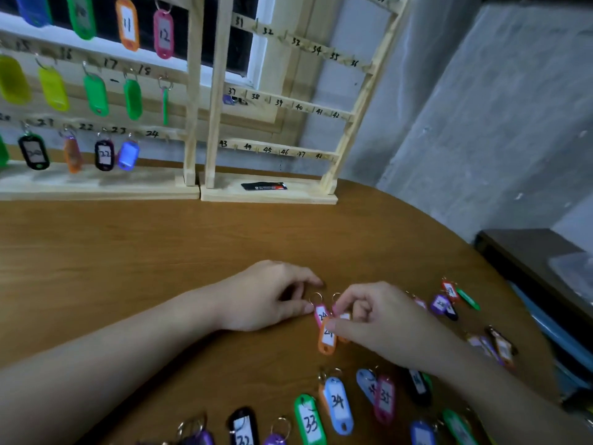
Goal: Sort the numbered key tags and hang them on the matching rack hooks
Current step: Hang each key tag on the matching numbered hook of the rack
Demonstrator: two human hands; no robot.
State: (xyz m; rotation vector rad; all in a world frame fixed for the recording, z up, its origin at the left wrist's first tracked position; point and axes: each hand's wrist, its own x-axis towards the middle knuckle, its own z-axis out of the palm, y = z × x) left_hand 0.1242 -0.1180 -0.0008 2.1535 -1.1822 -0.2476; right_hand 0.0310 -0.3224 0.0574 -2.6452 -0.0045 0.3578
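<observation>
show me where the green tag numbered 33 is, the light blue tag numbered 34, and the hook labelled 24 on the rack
green tag 33 [310, 420], head view, on its white number label.
light blue tag 34 [338, 402], head view, on its written number.
hook 24 [167, 137], head view, on the bare peg right of the written 24, left rack's bottom rail.

Green tag [310, 420] reads 33, blue tag [338, 404] 34
</observation>
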